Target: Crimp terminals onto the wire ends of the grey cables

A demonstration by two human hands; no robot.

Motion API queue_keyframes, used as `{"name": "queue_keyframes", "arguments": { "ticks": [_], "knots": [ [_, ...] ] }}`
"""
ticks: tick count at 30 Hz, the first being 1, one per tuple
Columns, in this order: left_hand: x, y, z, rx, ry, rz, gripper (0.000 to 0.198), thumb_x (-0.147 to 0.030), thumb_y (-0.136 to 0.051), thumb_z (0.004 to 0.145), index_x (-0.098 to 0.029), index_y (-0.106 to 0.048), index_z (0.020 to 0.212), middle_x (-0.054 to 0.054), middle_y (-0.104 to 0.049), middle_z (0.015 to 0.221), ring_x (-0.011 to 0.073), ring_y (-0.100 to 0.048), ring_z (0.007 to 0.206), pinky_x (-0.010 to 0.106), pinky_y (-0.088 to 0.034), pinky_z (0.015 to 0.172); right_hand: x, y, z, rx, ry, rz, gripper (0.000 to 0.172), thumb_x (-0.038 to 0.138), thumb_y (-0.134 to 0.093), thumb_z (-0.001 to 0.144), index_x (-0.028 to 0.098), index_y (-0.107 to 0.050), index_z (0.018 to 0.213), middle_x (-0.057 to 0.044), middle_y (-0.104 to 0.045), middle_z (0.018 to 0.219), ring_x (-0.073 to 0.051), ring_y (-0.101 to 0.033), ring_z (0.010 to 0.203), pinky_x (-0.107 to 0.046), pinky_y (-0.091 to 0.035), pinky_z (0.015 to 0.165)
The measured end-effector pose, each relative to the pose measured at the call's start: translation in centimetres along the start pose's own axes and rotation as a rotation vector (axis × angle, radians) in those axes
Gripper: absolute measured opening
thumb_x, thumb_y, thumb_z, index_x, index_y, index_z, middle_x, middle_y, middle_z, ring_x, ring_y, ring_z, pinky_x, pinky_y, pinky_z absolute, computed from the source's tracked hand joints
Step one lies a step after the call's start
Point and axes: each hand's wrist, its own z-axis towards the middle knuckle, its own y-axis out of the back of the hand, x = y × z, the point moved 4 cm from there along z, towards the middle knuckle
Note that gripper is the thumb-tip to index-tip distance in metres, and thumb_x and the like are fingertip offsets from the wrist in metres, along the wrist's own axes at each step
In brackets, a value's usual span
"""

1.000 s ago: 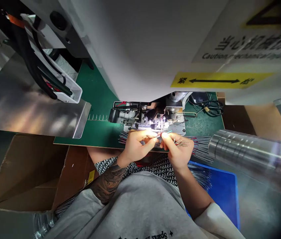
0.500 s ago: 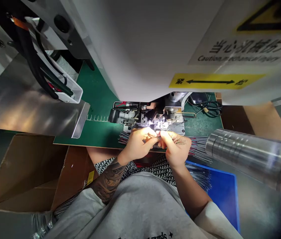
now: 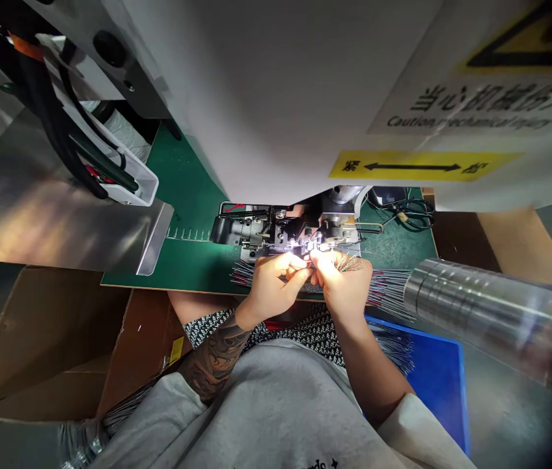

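At the lit working point of a crimping machine [image 3: 308, 234], both hands meet with fingertips nearly touching. My left hand [image 3: 276, 281] is closed in a pinch on a thin wire, largely hidden by the fingers. My right hand [image 3: 347, 285] also pinches the wire [image 3: 311, 256], just in front of the bright tooling. Thin strands [image 3: 349, 262] show over the back of the right hand; I cannot make out what they are. Beneath and beside the hands lies a bundle of grey cables [image 3: 390, 292] with red and dark ends, reaching out on both sides.
A green tabletop [image 3: 188, 264] carries the machine, and a terminal strip [image 3: 188, 234] runs in from the left. The white machine housing [image 3: 276, 117] hangs close overhead. A metal cylinder [image 3: 476, 312] stands right, above a blue bin [image 3: 439, 371]. Cardboard box [image 3: 46, 345] at left.
My right hand has moved slightly up and left, closer to the lit tooling. Both hands keep their pinch. The whole view has shifted slightly.
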Motion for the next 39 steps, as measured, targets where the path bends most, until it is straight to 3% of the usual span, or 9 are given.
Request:
{"name": "queue_keyframes", "arguments": {
  "ticks": [14, 21, 26, 32, 39],
  "knots": [
    [-0.4, 0.4, 0.3, -0.016, -0.064, 0.053, 0.017, -0.026, -0.069, 0.097, -0.016, -0.072, 0.084, 0.003, -0.076, 0.081, 0.0108, -0.067, 0.067, 0.026, -0.055, 0.065, -0.4, 0.0, -0.2, -0.002, 0.031, -0.021, 0.052, 0.039, -0.078, 0.091, 0.022, -0.052, 0.049, 0.000, -0.051, 0.047, -0.014, -0.049, 0.043, -0.031, -0.040, 0.046],
    [-0.6, 0.7, 0.4, 0.122, -0.038, -0.030, 0.015, -0.027, -0.070, 0.097, -0.020, -0.071, 0.084, 0.000, -0.073, 0.075, 0.0118, -0.067, 0.062, 0.028, -0.054, 0.057, -0.2, 0.2, -2.0, 0.067, 0.127, 0.016, 0.056, 0.041, -0.071, 0.098, 0.019, -0.049, 0.051, 0.000, -0.052, 0.049, -0.011, -0.047, 0.045, -0.027, -0.036, 0.045],
    [-1.0, 0.6, 0.6, 0.125, -0.045, -0.048, 0.011, -0.025, -0.074, 0.095, -0.020, -0.070, 0.085, -0.001, -0.074, 0.076, 0.0113, -0.066, 0.060, 0.027, -0.053, 0.054, -0.2, 0.2, -2.6, 0.074, 0.237, 0.075, 0.052, 0.036, -0.065, 0.101, 0.018, -0.052, 0.054, -0.001, -0.053, 0.050, -0.011, -0.049, 0.045, -0.026, -0.039, 0.046],
    [-1.1, 0.4, 0.7, 0.006, -0.091, 0.012, 0.013, -0.022, -0.073, 0.095, -0.019, -0.068, 0.083, 0.000, -0.072, 0.074, 0.0096, -0.063, 0.060, 0.026, -0.052, 0.057, 0.4, -0.6, -2.3, 0.052, 0.217, 0.156, 0.055, 0.040, -0.065, 0.101, 0.019, -0.053, 0.051, -0.001, -0.050, 0.048, -0.011, -0.052, 0.045, -0.026, -0.042, 0.049],
    [-1.2, 0.3, 0.4, -0.114, -0.175, 0.170, 0.014, -0.019, -0.069, 0.094, -0.018, -0.063, 0.082, -0.003, -0.065, 0.066, 0.0087, -0.058, 0.057, 0.027, -0.048, 0.059, 0.2, -0.9, -1.4, 0.021, 0.156, 0.124, 0.058, 0.038, -0.072, 0.097, 0.021, -0.047, 0.048, 0.002, -0.044, 0.044, -0.011, -0.045, 0.043, -0.029, -0.037, 0.046]
  ]
}}
